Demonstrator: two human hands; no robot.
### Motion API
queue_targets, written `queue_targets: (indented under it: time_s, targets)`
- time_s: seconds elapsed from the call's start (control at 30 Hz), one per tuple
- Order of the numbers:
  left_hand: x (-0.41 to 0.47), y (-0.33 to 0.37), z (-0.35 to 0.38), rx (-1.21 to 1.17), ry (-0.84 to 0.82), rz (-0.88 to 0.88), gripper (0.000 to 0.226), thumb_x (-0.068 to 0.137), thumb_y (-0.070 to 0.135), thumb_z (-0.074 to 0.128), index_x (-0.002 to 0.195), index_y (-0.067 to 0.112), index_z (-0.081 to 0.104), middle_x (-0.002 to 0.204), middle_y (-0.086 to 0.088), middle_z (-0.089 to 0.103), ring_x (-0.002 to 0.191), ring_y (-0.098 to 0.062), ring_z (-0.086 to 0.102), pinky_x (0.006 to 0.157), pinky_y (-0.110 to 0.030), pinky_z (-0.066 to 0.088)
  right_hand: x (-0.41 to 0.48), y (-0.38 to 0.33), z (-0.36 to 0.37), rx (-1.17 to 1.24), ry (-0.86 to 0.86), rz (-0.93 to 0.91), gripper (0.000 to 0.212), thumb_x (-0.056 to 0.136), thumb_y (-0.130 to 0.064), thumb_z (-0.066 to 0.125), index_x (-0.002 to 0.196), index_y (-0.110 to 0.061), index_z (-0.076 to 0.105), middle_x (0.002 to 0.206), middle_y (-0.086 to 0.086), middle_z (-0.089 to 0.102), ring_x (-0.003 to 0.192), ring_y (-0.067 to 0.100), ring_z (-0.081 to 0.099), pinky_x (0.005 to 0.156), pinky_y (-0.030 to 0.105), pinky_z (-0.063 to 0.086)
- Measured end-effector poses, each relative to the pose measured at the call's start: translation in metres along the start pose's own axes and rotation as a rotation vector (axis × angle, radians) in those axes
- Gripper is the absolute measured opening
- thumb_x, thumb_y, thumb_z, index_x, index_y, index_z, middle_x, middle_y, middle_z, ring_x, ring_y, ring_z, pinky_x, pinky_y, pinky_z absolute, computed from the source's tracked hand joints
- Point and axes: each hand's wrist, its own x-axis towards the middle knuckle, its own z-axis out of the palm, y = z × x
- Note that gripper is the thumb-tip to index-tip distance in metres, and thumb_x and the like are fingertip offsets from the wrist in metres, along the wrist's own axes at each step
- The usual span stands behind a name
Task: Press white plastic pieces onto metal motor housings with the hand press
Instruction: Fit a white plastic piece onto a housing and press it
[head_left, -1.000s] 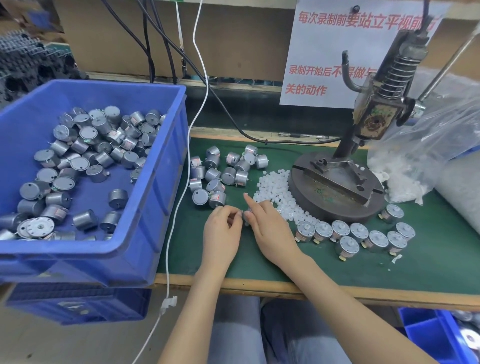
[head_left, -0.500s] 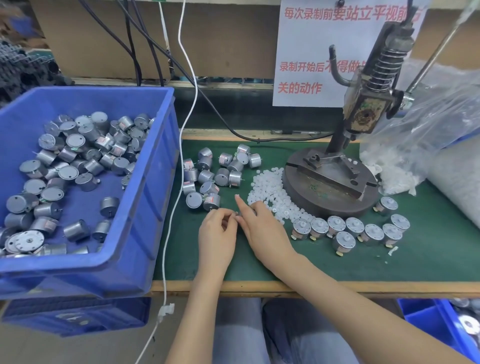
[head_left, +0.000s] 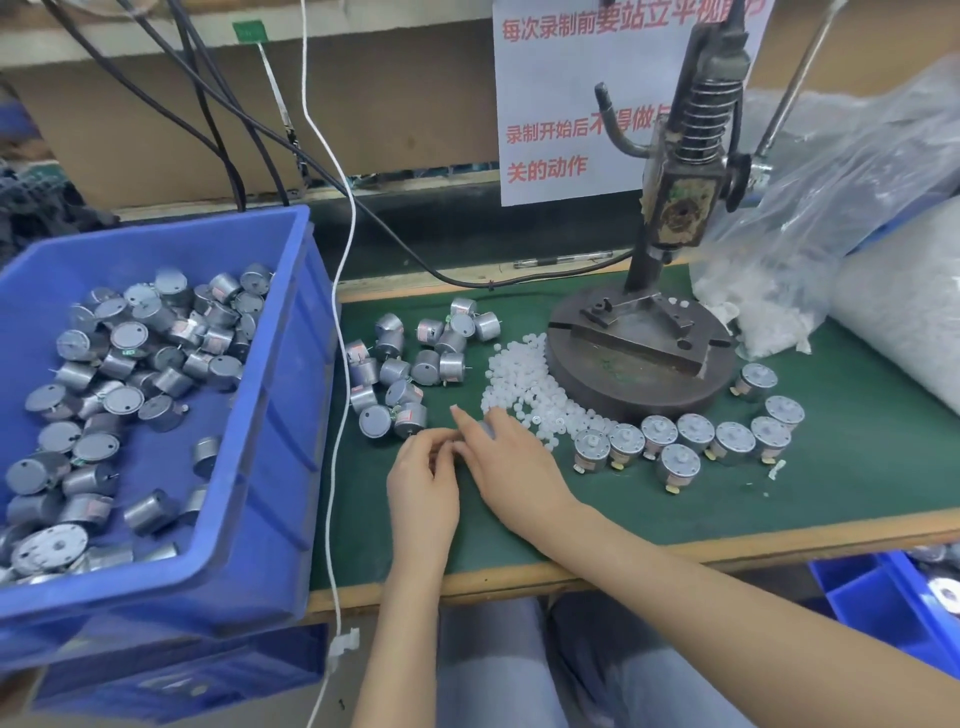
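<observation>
Checked against the two prior views: no real displacement recorded. Found left hand (head_left: 422, 470) and right hand (head_left: 514, 460) on the same spot as before, touching each other on the green surface (head_left: 841, 467), just in front of the loose motors (head_left: 410, 364) and at the near edge of the heap of white pieces (head_left: 519, 374). Noted left fingers (head_left: 435, 448) curled inward toward the meeting point, unchanged. Noted right forefinger stretched out flat, remaining fingers bent over a grey sliver, judged to be one motor (head_left: 487, 429). Unable to confirm a clamp by either set of fingers on anything, with the contact point hidden beneath the knuckles. Logged the apparent shift of everything else as head movement only, not movement of goods. Found press (head_left: 680, 208) untouched, well apart from both hands, no motor seen on its round base (head_left: 639, 364). Counted no addition to the row of upright motors (head_left: 696, 430) beside that base. Found blue bin (head_left: 291, 374) of motors likewise undisturbed. Judged the step as hand-fitting of a white piece to a motor, not yet finished, with pressing of this unit yet to begin. Advised carrying the pair to the base only once seated square
</observation>
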Motion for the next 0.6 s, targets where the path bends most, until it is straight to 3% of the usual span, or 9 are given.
queue_targets:
  time_s: [0.1, 0.23, 0.33, 0.43, 0.5, 0.6]
  targets:
    - [-0.001, 0.003, 0.001, -0.023, -0.055, 0.064, 0.025, 0.085, -0.001, 0.055, 0.095, 0.020, 0.062, 0.091, 0.001, 0.060, 0.078, -0.006, 0.056, 0.069, -0.009, 0.040, -0.001, 0.005, -0.002, 0.195, 0.021, 0.044, 0.045, 0.101, -0.030, 0.030, 0.144, -0.015, 0.030, 0.117, 0.012, 0.046, 0.105, 0.027, 0.048, 0.082, 0.034, 0.036]
    - [-0.007, 0.006, 0.006, 0.116, -0.170, 0.189, 0.040, 0.077, 0.007, 0.065, 0.114, 0.019, 0.058, 0.097, 0.008, 0.054, 0.089, -0.009, 0.054, 0.082, -0.020, 0.042, -0.002, 0.008, -0.008, 0.482, 0.098, 0.149, 0.033, 0.101, -0.025, 0.034, 0.125, -0.011, 0.050, 0.118, 0.006, 0.056, 0.112, 0.021, 0.049, 0.090, 0.028, 0.034]
    - [-0.007, 0.007, 0.006, 0.081, -0.138, 0.137, 0.032, 0.081, 0.013, 0.065, 0.112, 0.019, 0.059, 0.099, 0.009, 0.058, 0.093, -0.014, 0.056, 0.084, -0.027, 0.045, -0.002, 0.009, -0.010, 0.558, 0.102, 0.174, 0.030, 0.099, -0.027, 0.037, 0.121, -0.014, 0.054, 0.115, 0.002, 0.059, 0.109, 0.017, 0.052, 0.087, 0.024, 0.035]
    - [-0.005, 0.007, 0.003, -0.057, -0.099, 0.035, 0.022, 0.086, 0.016, 0.063, 0.107, 0.019, 0.061, 0.096, 0.004, 0.064, 0.086, -0.009, 0.059, 0.078, -0.017, 0.046, -0.009, 0.005, -0.013, 0.541, 0.155, 0.112, 0.041, 0.096, -0.021, 0.033, 0.135, -0.017, 0.044, 0.129, 0.002, 0.048, 0.117, 0.015, 0.046, 0.093, 0.026, 0.035]
    - [-0.003, 0.008, 0.001, -0.129, -0.063, -0.035, 0.018, 0.085, 0.017, 0.064, 0.102, 0.020, 0.061, 0.087, 0.006, 0.065, 0.077, 0.000, 0.059, 0.068, -0.007, 0.043, -0.014, 0.002, -0.015, 0.437, 0.212, 0.016, 0.057, 0.081, -0.014, 0.037, 0.138, -0.014, 0.041, 0.135, 0.007, 0.042, 0.120, 0.019, 0.043, 0.095, 0.031, 0.038]
    - [-0.002, 0.008, 0.002, -0.069, -0.034, -0.049, 0.009, 0.083, 0.017, 0.064, 0.092, 0.017, 0.062, 0.079, 0.003, 0.061, 0.071, -0.007, 0.057, 0.062, -0.009, 0.042, -0.015, -0.002, -0.013, 0.260, 0.202, -0.147, 0.062, 0.070, 0.000, 0.048, 0.132, -0.007, 0.050, 0.136, 0.016, 0.046, 0.118, 0.034, 0.049, 0.097, 0.042, 0.042]
